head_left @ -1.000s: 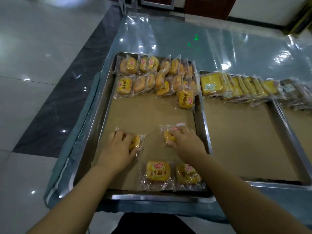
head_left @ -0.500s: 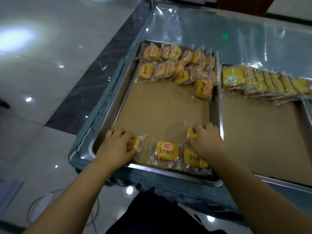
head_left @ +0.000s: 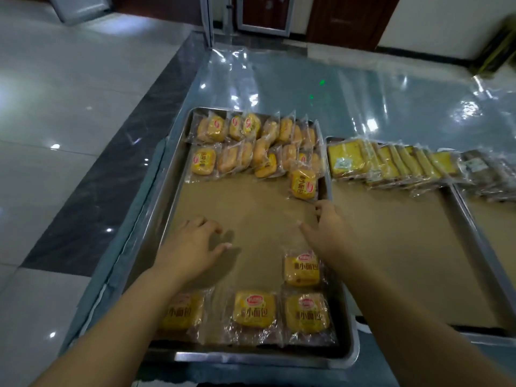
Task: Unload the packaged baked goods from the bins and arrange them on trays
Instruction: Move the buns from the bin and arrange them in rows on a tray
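Brown paper (head_left: 251,213) lines the steel tray (head_left: 245,357) under both my hands, and most of it lies bare. My left hand (head_left: 192,247) hovers over the paper, its fingers (head_left: 206,223) loosely spread and holding nothing. Just behind that wrist, along the near rim, sits a near row of buns (head_left: 254,308), three side by side, with a fourth bun (head_left: 301,266) above the right-hand one. Well beyond my fingertips, two crowded far rows of buns (head_left: 251,143) fill the far end.

My right hand (head_left: 328,227) is empty too, fingers (head_left: 324,205) relaxed and slightly apart, their tips just short of a lone bun (head_left: 303,183) that starts a third far row.

Right of that hand, a middle tray (head_left: 391,233) carries one overlapping line of cake slices (head_left: 385,163) at its far end. Further right, a third tray (head_left: 474,216) holds darker packs (head_left: 485,171), too blurred to name.

I judge the job under halfway: every tray has only its far end filled, and this one has a wide bare band between my fingers and the far rows. Where the remaining stock sits does not show.
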`<act>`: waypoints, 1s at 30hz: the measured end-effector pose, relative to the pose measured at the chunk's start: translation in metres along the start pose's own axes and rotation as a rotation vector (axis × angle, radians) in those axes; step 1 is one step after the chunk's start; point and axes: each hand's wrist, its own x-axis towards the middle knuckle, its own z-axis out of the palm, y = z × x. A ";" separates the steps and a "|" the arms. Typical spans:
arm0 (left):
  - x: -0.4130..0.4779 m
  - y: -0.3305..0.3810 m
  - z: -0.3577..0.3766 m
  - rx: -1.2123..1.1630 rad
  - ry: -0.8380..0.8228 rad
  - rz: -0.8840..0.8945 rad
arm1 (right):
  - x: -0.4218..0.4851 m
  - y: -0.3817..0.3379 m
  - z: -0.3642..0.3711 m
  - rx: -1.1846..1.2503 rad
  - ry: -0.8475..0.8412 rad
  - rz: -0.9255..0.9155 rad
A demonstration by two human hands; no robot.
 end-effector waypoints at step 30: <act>0.152 -0.020 -0.019 -0.634 0.315 -0.037 | 0.080 -0.012 0.015 0.296 0.123 -0.015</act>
